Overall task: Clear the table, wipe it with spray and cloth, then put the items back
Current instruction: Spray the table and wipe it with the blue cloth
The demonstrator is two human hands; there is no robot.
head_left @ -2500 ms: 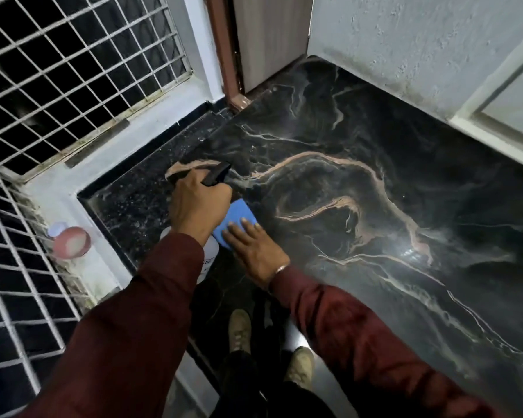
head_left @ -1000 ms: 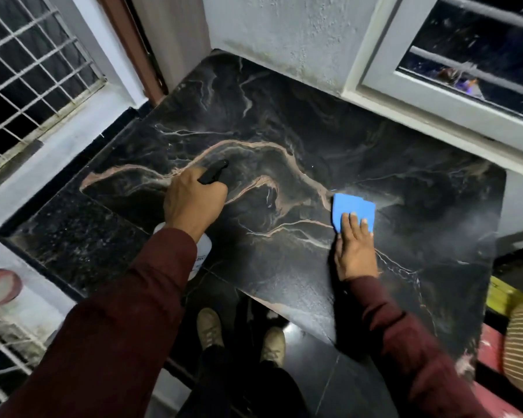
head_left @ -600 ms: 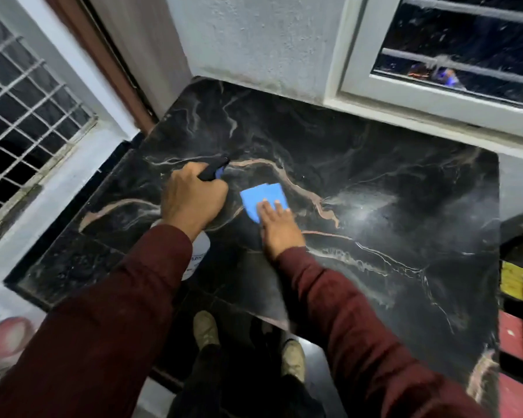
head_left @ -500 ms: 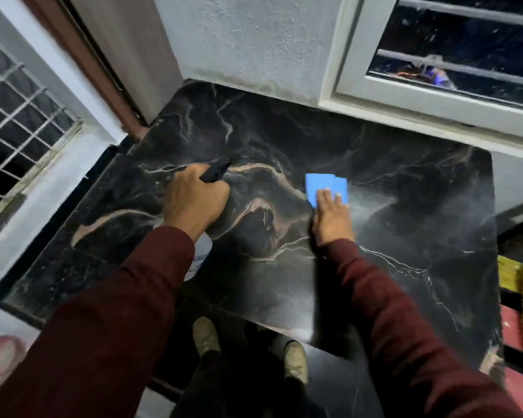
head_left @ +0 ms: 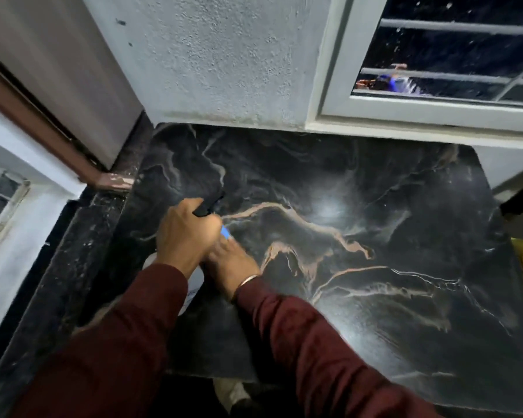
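The table [head_left: 375, 297] is a black marble slab with tan veins, bare and glossy. My left hand [head_left: 184, 233] grips the black trigger head of a spray bottle [head_left: 207, 206] held over the slab's left part; the white body shows below my wrist. My right hand [head_left: 230, 260] lies flat on the slab just beside and partly under the left hand, pressing a blue cloth [head_left: 225, 232]. Only a small corner of the cloth shows past my fingers.
A rough grey wall [head_left: 224, 61] borders the slab's far edge, with a white window frame [head_left: 338, 110] at the right. A door frame [head_left: 43, 131] and a dark speckled ledge [head_left: 73, 251] run along the left. My shoe [head_left: 230, 393] shows below the near edge.
My right hand has slid the blue cloth back leftward from the slab's middle to beside the left hand. The left hand has kept hold of the spray bottle. The view tilted up.
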